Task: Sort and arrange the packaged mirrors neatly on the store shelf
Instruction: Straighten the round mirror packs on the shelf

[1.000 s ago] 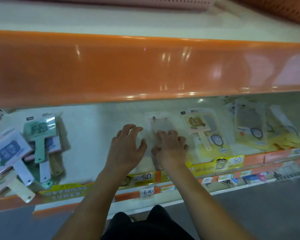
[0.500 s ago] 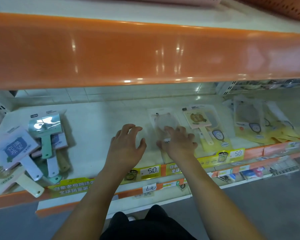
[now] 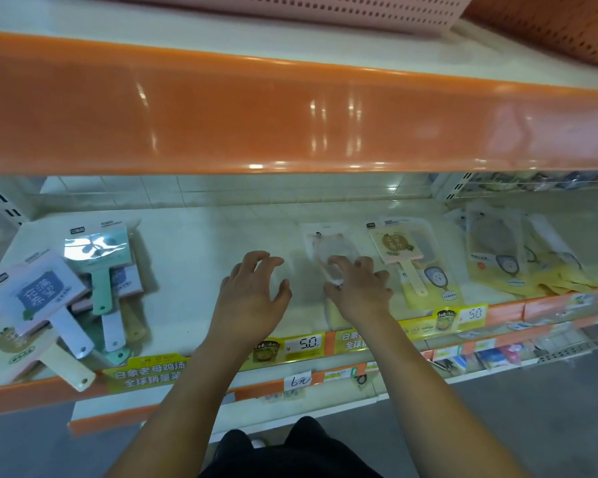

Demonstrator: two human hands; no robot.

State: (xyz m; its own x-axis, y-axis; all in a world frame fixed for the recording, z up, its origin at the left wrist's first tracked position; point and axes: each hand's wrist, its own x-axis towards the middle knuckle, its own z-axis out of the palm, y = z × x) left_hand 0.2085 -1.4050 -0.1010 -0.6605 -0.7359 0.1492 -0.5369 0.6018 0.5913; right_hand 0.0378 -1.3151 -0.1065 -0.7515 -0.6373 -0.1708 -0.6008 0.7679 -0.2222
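Note:
A clear packaged mirror (image 3: 328,243) lies flat in the middle of the white shelf (image 3: 201,243). My right hand (image 3: 359,291) rests on its near end, fingers bent over the packet and thumb at its left edge. My left hand (image 3: 252,298) hovers just left of it, fingers spread and loosely curved, holding nothing. A yellow square hand mirror in its packet (image 3: 397,246) lies right of the clear one. At the far left sits a loose pile of handled mirrors, a mint green one (image 3: 97,257) and a blue-labelled one (image 3: 38,291) on top.
Several yellow packets (image 3: 497,253) overlap at the right end of the shelf. The glossy orange edge of the upper shelf (image 3: 290,115) overhangs the work area. Yellow price labels (image 3: 308,343) line the front rail. A pink perforated basket (image 3: 325,8) stands above.
The view has tilted up, showing more of the shelf's back. My right hand has slid slightly right and nearer along the clear packet. My left hand has barely moved.

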